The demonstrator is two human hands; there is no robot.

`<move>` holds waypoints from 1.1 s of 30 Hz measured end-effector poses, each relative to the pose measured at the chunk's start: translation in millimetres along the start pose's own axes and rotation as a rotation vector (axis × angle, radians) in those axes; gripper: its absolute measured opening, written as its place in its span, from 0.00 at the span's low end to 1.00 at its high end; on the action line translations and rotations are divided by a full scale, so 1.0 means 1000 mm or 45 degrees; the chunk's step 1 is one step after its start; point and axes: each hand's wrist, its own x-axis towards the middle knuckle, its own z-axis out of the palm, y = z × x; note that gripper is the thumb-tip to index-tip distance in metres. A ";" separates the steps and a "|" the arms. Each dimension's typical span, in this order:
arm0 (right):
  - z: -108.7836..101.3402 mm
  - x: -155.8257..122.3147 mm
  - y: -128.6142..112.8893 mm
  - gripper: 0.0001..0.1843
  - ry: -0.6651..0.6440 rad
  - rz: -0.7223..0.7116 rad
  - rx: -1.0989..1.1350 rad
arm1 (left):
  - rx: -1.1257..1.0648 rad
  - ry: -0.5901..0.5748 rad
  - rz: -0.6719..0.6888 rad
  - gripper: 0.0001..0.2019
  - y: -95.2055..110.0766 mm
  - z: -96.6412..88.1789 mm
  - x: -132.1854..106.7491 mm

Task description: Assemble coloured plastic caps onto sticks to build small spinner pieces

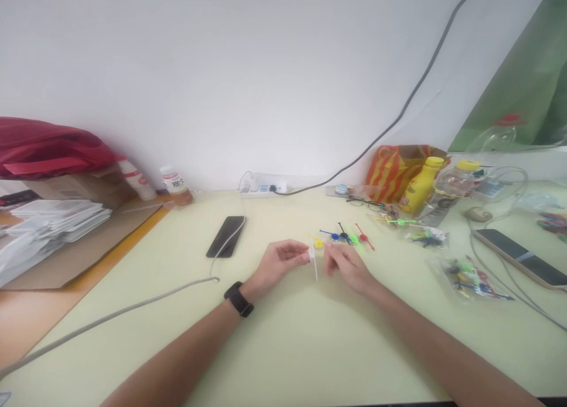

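My left hand (280,261), with a black watch (239,299) on its wrist, pinches a thin white plastic spinner arrow (316,269) between thumb and fingers, held above the table. Just to its right, my right hand (346,266) is closed, thumb against curled fingers; whatever it may hold is hidden. Behind the hands several similar arrows lie in a row: a yellow arrow (319,243), a blue arrow (335,237), a black arrow (343,235), a green arrow (355,240) and a red arrow (364,237).
Clear bags of coloured arrows (476,280) lie to the right near a phone (522,256). A yellow bottle (419,185) and striped bag (385,171) stand behind. A black phone (225,237) and grey cable (133,306) are on the left, beyond them stacked white cases (66,218).
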 end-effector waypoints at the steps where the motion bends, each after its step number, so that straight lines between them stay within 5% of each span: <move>1: -0.001 0.001 0.001 0.36 -0.013 0.023 -0.018 | 0.002 0.007 -0.002 0.17 0.000 0.000 0.000; 13: 0.006 0.003 -0.001 0.18 0.011 0.086 0.296 | 0.019 -0.010 0.021 0.15 0.003 0.002 -0.001; 23: 0.006 0.002 0.003 0.17 0.010 0.065 0.226 | -0.005 -0.025 0.012 0.14 0.003 0.002 -0.001; 28: 0.004 -0.001 -0.002 0.25 0.081 -0.034 0.123 | -0.017 -0.029 0.011 0.14 0.002 0.001 -0.002; 31: 0.002 -0.001 0.001 0.17 0.043 -0.017 0.071 | -0.021 -0.014 0.012 0.14 0.001 0.001 -0.001; 33: 0.000 0.001 0.005 0.32 -0.032 0.026 0.009 | -0.007 0.001 0.001 0.15 0.001 0.001 0.000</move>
